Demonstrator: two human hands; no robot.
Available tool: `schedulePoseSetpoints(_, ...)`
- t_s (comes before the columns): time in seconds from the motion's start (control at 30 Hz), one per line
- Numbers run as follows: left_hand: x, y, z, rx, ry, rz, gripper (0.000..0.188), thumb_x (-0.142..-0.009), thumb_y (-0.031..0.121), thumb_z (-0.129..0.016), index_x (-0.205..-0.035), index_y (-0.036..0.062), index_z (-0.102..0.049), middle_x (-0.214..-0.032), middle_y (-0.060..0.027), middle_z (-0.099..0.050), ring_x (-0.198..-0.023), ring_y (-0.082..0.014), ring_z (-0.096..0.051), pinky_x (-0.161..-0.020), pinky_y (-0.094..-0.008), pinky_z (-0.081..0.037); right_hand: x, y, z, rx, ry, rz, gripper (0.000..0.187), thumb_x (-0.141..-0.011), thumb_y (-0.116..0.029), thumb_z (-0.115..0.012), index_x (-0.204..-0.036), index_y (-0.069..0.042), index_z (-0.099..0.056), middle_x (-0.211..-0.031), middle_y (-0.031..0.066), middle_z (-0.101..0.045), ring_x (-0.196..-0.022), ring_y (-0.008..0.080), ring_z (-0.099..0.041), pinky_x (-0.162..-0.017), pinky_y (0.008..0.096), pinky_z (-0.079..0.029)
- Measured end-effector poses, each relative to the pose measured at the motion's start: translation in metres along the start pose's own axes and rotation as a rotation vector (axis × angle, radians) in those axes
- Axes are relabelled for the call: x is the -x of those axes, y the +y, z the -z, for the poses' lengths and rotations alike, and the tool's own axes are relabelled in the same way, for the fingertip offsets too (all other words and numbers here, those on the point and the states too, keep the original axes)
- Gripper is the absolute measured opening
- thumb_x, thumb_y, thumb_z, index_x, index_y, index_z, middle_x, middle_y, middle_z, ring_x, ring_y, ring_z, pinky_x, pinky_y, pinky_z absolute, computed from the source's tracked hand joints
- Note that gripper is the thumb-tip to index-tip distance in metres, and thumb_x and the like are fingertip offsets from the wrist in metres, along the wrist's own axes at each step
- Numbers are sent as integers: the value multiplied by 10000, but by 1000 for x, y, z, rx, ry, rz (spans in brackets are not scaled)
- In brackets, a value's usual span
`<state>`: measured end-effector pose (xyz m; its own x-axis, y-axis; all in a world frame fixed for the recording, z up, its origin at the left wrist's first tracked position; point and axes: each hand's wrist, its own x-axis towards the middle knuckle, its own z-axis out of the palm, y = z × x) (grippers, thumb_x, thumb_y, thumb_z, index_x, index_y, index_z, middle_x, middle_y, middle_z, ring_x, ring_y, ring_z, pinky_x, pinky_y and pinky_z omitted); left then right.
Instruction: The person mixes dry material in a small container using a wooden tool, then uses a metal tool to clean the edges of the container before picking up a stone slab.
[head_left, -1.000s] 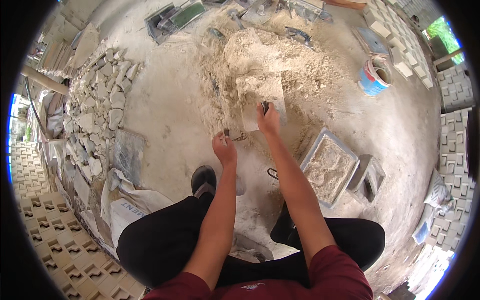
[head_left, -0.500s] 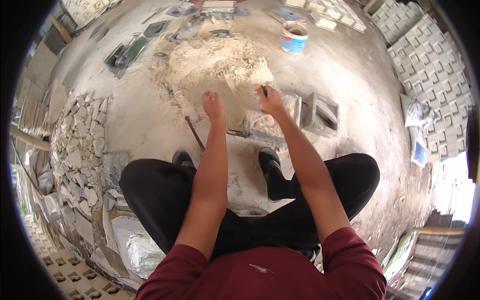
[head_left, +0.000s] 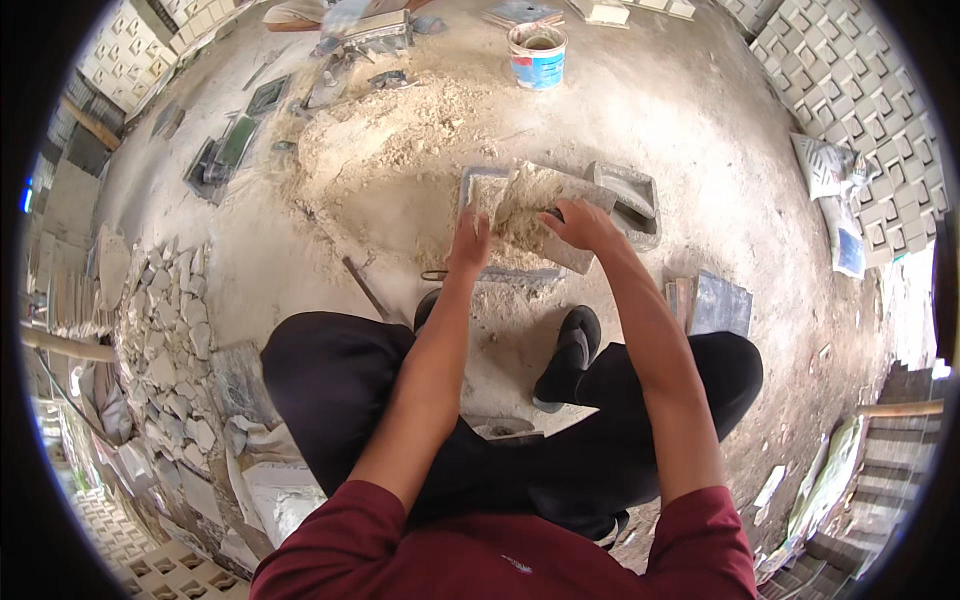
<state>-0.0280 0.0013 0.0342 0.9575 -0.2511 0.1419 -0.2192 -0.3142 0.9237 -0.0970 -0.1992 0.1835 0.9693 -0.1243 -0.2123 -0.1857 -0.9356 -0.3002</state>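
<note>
My right hand (head_left: 585, 224) is closed round the dark handle of a flat trowel (head_left: 574, 257), whose broad plate is tilted over a rectangular mold (head_left: 530, 274). Sandy mix (head_left: 518, 222) lies in the mold and against the trowel's plate. At the mold's left side, my left hand (head_left: 470, 240) has its fingers stretched forward, with nothing seen in it. Part of the mold is hidden under the trowel and my right hand. A wide heap of pale sandy mix (head_left: 400, 130) spreads on the floor beyond my left hand.
Right of the mold stands a grey box-shaped mold (head_left: 640, 225). Dark flat plates (head_left: 720, 303) lie by my right knee. A thin bar (head_left: 366, 288) rests near my left foot. Farther off stands a blue-and-white bucket (head_left: 538, 68). Broken pieces (head_left: 165, 350) pile up at the left; patterned blocks (head_left: 850, 120) are stacked right.
My right hand has swung the trowel rightward from the heap to over the mold. My left hand has moved right to the mold's side, its fist loosened. The view has shifted.
</note>
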Motion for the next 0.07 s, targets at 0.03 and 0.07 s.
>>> schedulePoseSetpoints(0.03,-6,-6,-3,-24,22,-16,602,-935,444,-407,-1342,1,-365,-1354,-214,-411,-1275,-392,-353,-1045,-391,-291,-3,-4,4,59,-33,8,529,-873,-541,-469,-970,-40,-607,-924,213,-641,-885,377,-613,-762,482,-466)
schedulePoseSetpoints(0.07,-8,-13,-11,-43,41,-26,642,-928,475,-418,-1370,17,-335,-1377,-211,-387,-1280,-406,-341,-1050,-392,-286,-5,0,3,121,-74,13,535,-871,-551,-468,-1020,-53,-593,-948,197,-648,-897,367,-620,-779,480,-476)
